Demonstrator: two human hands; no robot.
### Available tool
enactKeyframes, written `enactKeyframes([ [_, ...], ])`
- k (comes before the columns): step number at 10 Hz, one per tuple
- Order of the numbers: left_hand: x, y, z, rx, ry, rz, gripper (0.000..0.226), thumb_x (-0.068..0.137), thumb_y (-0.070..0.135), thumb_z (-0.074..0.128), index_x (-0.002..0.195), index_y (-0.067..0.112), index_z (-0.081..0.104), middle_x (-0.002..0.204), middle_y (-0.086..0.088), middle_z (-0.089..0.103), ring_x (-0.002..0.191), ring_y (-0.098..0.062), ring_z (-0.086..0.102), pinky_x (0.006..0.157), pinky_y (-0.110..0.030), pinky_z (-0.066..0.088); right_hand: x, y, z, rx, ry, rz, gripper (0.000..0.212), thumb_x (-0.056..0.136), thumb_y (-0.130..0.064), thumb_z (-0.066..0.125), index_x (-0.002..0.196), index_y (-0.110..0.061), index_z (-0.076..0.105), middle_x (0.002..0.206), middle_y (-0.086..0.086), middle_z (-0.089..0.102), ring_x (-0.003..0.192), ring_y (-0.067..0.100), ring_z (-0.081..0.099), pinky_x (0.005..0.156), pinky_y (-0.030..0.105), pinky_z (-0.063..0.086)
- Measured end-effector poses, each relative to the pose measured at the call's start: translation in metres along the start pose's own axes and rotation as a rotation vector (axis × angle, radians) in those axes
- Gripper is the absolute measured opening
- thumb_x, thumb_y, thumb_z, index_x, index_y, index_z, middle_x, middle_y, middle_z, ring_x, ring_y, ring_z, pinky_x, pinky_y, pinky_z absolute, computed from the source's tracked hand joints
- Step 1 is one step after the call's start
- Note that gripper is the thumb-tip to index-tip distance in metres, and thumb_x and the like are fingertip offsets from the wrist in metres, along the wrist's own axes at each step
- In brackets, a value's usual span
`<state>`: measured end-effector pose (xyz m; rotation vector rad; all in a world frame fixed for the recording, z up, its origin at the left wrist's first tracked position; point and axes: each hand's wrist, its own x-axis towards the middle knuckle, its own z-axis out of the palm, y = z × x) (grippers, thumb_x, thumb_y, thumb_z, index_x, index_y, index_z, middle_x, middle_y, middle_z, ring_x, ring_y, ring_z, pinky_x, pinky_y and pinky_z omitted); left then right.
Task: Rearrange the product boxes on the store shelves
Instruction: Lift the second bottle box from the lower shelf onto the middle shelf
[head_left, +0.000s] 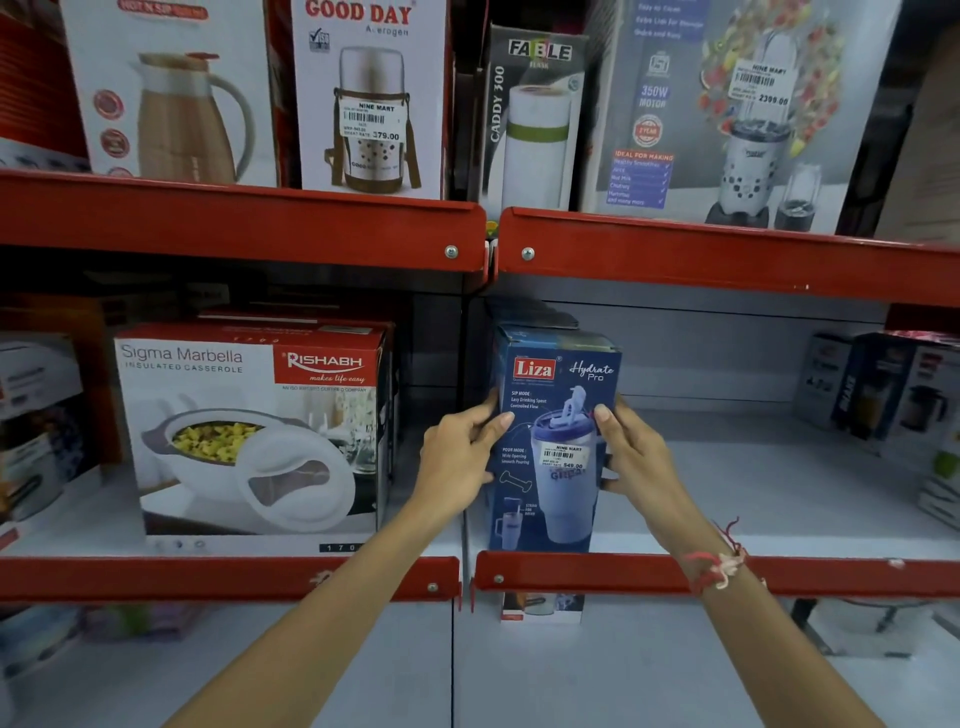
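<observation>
Straight ahead stood red shelves (244, 228) in two bays, seen from a head camera looking slightly down. On the upper shelf, from left to right, were a jug box (171, 88), a Good Day flask box (371, 98), a Fable flask box (535, 124) and a large blender box (727, 114). On the middle shelf, the left bay held a wide casserole box (254, 436), upright near the front edge. In the right bay, a tall blue Liza box (553, 441) stood upright at the far left, just behind the red lip. Farther right on that shelf, well apart, sat a few smaller boxes (883, 389), blurred. The left hand (457, 457) gripped the Liza box's left edge, thumb on the front. The right hand (639, 457) gripped its right edge, fingers (605, 421) pressed on the front. A red thread band (719, 569) circled the right wrist.
</observation>
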<state>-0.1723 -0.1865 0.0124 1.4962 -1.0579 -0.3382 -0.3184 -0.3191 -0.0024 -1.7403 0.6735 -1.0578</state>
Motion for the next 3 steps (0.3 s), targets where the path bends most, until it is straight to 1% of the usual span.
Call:
enactKeyframes([
  [1, -0.005, 0.005, -0.004, 0.01, -0.023, -0.015, 0.047, 0.093, 0.034, 0.055, 0.137, 0.023, 0.047, 0.098, 0.003, 0.068, 0.095, -0.011, 0.064, 0.082, -0.047, 0.06, -0.006, -0.007, 0.002, -0.043, -0.003, 0.002, 0.045, 0.1, -0.042, 0.043, 0.144, -0.032, 0.043, 0.133, 0.007, 0.062, 0.119, 0.031, 0.061, 0.086, 0.05, 0.059],
  [2, -0.007, 0.003, -0.007, 0.069, -0.032, -0.006, 0.061, 0.089, 0.044, 0.055, 0.142, 0.017, 0.04, 0.124, -0.007, 0.066, 0.115, -0.02, 0.061, 0.097, -0.049, 0.052, -0.016, -0.016, 0.005, -0.184, 0.058, -0.015, 0.056, 0.097, -0.047, 0.045, 0.149, -0.03, 0.034, 0.142, 0.006, 0.056, 0.124, 0.026, 0.056, 0.091, 0.042, 0.054],
  [3, -0.023, 0.006, -0.02, 0.195, 0.078, 0.088, 0.059, 0.091, 0.045, 0.051, 0.139, 0.011, 0.045, 0.132, -0.01, 0.061, 0.122, -0.021, 0.058, 0.104, -0.03, 0.044, -0.041, -0.033, 0.017, -0.442, 0.323, -0.22, 0.057, 0.097, -0.042, 0.05, 0.147, -0.015, 0.041, 0.142, 0.01, 0.053, 0.126, 0.025, 0.053, 0.092, 0.006, 0.038],
])
